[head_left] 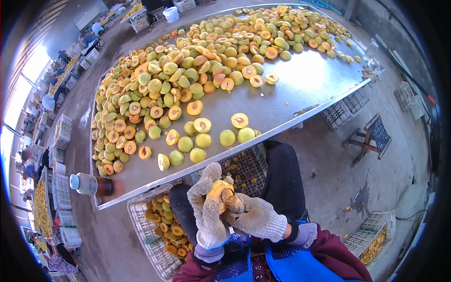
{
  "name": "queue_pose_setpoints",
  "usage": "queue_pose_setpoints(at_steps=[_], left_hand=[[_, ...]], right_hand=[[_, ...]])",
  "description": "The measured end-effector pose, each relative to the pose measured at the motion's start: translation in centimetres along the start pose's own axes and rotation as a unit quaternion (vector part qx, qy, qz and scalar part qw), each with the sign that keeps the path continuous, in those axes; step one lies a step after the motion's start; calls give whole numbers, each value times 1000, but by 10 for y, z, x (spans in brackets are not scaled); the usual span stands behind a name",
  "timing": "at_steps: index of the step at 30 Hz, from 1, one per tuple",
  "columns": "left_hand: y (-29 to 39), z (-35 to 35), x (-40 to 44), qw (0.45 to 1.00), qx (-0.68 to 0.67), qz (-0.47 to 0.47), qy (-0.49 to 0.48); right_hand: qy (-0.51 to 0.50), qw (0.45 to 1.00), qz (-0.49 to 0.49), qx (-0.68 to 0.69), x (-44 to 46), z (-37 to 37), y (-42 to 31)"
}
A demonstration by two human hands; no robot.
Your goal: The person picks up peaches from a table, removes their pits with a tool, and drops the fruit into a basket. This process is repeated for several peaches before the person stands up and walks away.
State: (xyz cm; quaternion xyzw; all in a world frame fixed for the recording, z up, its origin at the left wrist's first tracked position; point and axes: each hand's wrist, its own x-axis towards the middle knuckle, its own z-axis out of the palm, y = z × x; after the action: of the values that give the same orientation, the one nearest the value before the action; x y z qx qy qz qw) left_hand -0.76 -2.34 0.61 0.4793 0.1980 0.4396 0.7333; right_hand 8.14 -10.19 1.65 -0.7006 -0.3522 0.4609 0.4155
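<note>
My gloved left hand (pixel 206 207) is closed around a yellow peach half (pixel 218 190), holding it above my lap. In my gloved right hand (pixel 258 217) is a short tool with a brownish, rounded end (pixel 230 198), pressed against the fruit; its exact kind is hard to make out. Just beyond my hands, several loose peach halves (pixel 198 155) lie near the edge of the metal table (pixel 282 110). A large heap of peach halves (pixel 211 56) covers the table's far and left parts, some cut side up with stones showing.
Below the table edge at left stands a white crate (pixel 141 221) of peach halves. Another dark crate (pixel 246 176) sits between my knees. A jar of brown liquid (pixel 94 184) lies at the table's left corner. A folding stool (pixel 373 138) stands right. People work at tables far left.
</note>
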Motion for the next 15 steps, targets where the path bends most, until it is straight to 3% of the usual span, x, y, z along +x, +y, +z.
queue_pose_setpoints(at_steps=[2,4,6,8,10,11,12,14,15], left_hand=[[0,-1,2,1000,15,13,-22],[0,-3,5,998,29,28,-44],[-2,-7,9,987,44,77,-132],[-4,-11,13,984,72,89,-133],[3,-11,21,894,334,233,-184],[7,-4,21,890,346,242,-174],[5,-4,20,890,346,242,-174],[-2,-6,20,963,231,66,-124],[4,-10,24,961,230,5,-152]], right_hand=[[-31,998,10,45,-2,-3,-5],[-106,972,41,204,-4,-8,-8],[-140,957,86,241,-2,-13,-4],[-171,937,130,276,-3,-23,-3],[-232,907,152,317,-5,-33,-5],[-212,921,109,307,-5,-30,-1],[-212,921,108,307,-5,-28,1],[-181,917,136,328,-3,-24,0],[-194,906,153,342,-2,-22,-2]])
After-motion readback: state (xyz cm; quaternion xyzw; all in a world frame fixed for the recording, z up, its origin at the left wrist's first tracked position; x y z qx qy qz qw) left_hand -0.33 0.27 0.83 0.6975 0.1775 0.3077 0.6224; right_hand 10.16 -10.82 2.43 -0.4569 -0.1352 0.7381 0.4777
